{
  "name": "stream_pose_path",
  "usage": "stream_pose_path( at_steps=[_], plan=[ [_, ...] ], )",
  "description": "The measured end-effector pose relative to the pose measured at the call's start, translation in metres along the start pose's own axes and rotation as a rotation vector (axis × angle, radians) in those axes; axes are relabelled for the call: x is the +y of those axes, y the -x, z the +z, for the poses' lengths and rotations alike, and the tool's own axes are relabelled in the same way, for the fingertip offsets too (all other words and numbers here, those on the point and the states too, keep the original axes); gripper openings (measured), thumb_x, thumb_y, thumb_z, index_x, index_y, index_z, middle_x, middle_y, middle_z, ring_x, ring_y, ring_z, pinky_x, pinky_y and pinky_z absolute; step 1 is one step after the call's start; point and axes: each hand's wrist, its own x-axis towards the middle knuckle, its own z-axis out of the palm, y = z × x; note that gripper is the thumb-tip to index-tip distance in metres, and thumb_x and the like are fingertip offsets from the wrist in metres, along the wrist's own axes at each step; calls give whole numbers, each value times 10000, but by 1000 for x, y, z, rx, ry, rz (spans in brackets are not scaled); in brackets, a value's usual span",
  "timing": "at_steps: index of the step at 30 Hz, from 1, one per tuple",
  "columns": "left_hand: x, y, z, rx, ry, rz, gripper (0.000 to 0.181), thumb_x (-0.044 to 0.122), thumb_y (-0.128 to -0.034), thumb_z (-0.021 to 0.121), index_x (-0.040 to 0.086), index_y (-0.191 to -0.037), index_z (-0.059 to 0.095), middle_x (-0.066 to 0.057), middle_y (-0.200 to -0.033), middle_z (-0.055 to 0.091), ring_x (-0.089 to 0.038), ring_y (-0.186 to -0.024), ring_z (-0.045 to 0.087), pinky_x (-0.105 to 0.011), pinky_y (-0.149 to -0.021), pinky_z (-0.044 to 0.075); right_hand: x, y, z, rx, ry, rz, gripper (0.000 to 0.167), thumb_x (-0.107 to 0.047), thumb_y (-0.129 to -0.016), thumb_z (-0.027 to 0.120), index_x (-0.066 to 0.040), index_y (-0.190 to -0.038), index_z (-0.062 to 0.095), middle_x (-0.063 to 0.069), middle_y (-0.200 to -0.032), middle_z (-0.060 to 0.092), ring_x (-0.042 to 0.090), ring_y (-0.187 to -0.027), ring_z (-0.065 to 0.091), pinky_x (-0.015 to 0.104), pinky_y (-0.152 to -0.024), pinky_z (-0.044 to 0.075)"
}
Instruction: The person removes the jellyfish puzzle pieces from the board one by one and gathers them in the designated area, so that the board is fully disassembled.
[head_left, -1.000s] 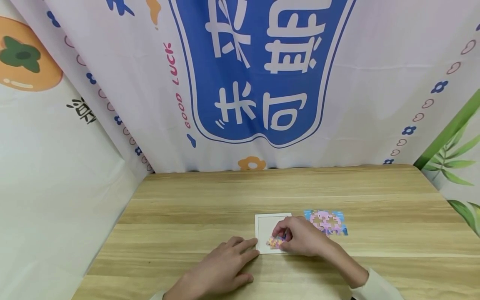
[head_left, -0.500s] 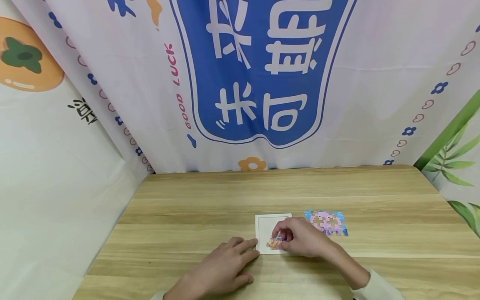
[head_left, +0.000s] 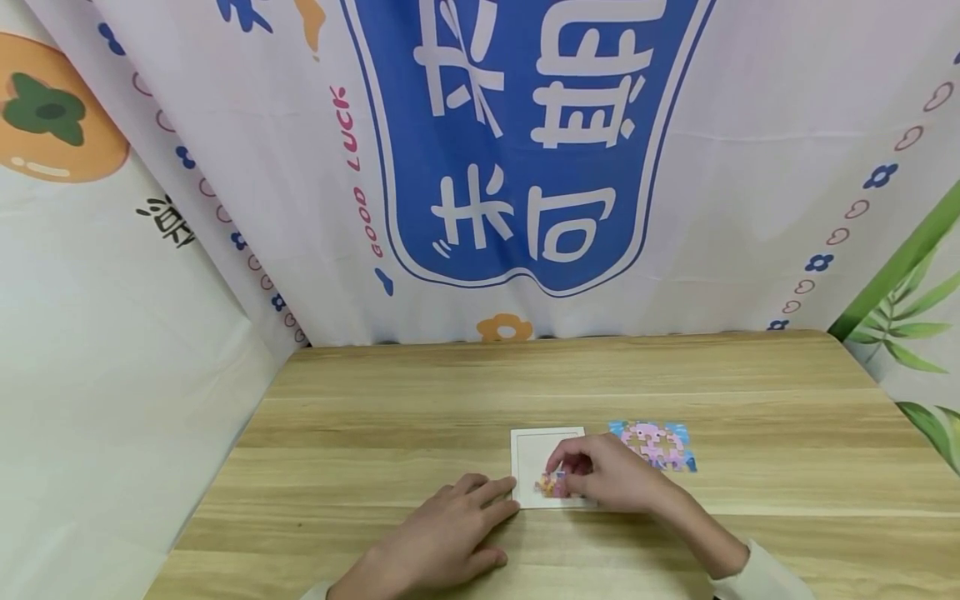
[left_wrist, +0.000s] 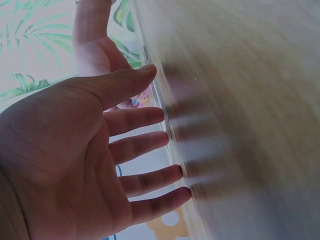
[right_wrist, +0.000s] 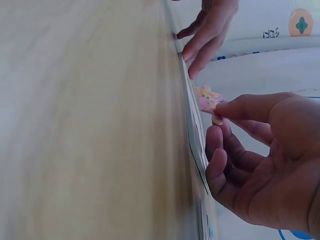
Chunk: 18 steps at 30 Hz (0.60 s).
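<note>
A white square puzzle tray (head_left: pixel 514 452) lies on the table. My left hand (head_left: pixel 450 529) rests at its left edge, fingers fairly straight and spread, fingertips touching the rim; the left wrist view shows nothing held in its palm. Over the tray's lower part, my right hand (head_left: pixel 617 475) pinches a small yellow-and-pink jigsaw piece (head_left: pixel 552 485) between thumb and fingers. The right wrist view shows this piece (right_wrist: pixel 207 98) tilted beyond the thumb tip. The fingers partly cover it, so whether several joined pieces are held I cannot tell.
Just right of the tray lies a patch of joined jigsaw pieces (head_left: pixel 660 446), pink on blue, with gaps showing the wood. The wooden table (head_left: pixel 390 400) ends at a printed white curtain (head_left: pixel 720 208) at the back.
My right hand has turned slightly and shifted a little to the right, and the jigsaw piece shows at a slightly different angle. My left hand stays in place.
</note>
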Motion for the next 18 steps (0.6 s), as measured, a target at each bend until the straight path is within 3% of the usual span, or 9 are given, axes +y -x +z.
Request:
stream_pose_path(
  at_steps=[6,18],
  plan=[
    [0,0,0,0,-2,1,551,473,-1027,704,232,-1514,612,18,-1656,503,-232,-1418,541,-454,-1065,565,4,8,-8,26,15,27,216,-1,-935,674,-154,-1049,776,-14,-844,716,68,-740,640,215,-634,509],
    [1,2,0,4,-3,0,552,462,-1028,708,234,-1520,602,17,-1659,498,-227,-1422,533,-446,-1074,554,19,38,-31,56,-36,24,170,-15,-960,691,-108,-1085,762,-4,-891,737,85,-813,686,219,-673,545]
  ],
)
